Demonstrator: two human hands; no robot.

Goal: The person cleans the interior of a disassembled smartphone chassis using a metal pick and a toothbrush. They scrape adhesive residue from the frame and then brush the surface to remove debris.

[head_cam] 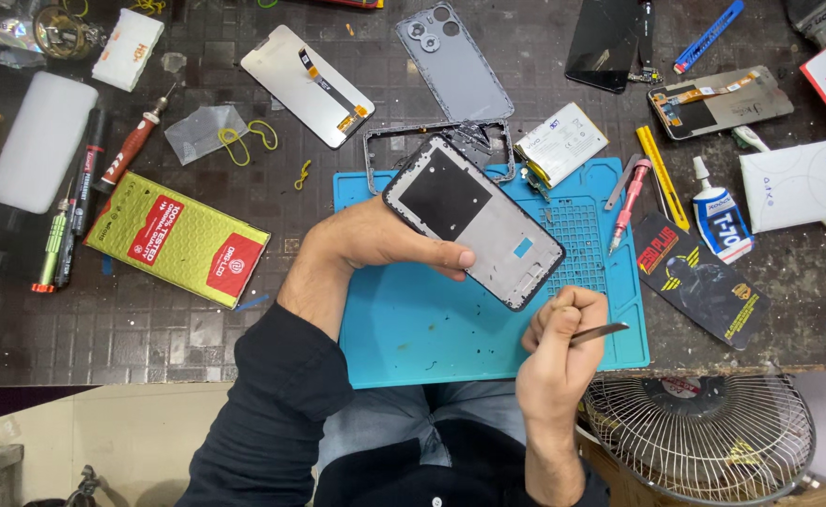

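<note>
My left hand (375,246) grips a grey phone frame (474,221) by its near edge and holds it tilted above the blue work mat (413,329). The frame carries a black square patch and a small blue sticker. My right hand (558,343) is closed around metal tweezers (599,330), whose tip points right, just below the frame's lower corner. Behind the frame lie an empty phone bezel (375,141) and a white battery (561,141) on the mat's far edge.
A display panel (305,84), a grey back cover (452,61), a black screen (603,42), a green and red packet (180,239), screwdrivers (131,141), a glue tube (718,211) and a white box (803,183) lie around. A wire fan guard (699,437) stands at the near right.
</note>
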